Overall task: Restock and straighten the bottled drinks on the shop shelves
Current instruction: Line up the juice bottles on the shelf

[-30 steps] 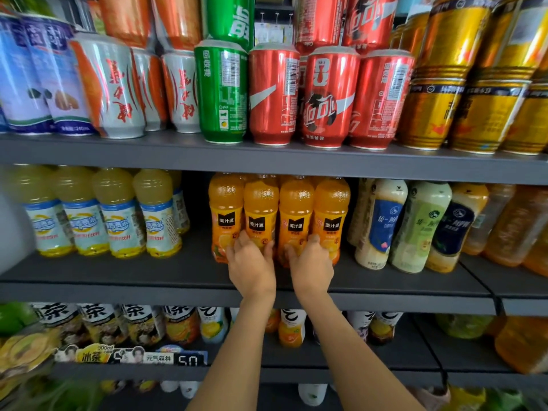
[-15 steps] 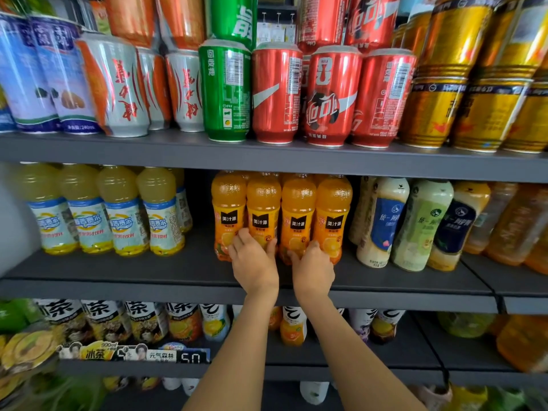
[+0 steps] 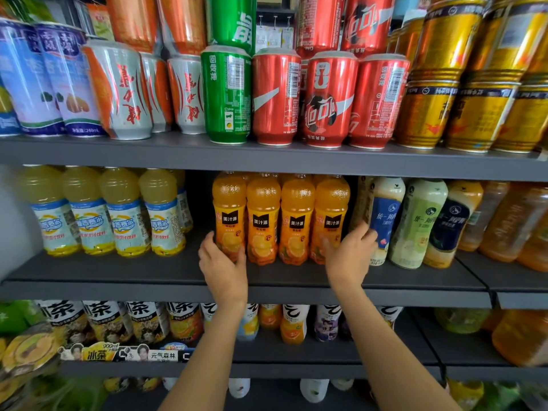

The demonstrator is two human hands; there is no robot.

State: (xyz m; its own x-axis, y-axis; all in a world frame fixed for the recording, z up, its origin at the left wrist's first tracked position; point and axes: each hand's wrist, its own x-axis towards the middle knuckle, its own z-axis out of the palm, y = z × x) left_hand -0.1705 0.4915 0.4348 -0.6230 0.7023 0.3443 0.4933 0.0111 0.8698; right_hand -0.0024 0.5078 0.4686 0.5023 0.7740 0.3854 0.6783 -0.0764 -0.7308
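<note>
Head view, close, facing shelves (image 3: pixel 267 161)

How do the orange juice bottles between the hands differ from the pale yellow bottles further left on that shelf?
The orange juice bottles hold deep orange liquid; the pale yellow bottles hold light yellow.
The orange ones carry orange labels with a black patch; the yellow ones have pale blue and white labels.
The left hand and right hand grip the ends of the orange row; the yellow row is untouched.
Both are upright front rows of four on the middle shelf.

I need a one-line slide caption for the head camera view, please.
Left hand and right hand grip the two outer orange juice bottles in a row of four on the middle shelf.
</note>
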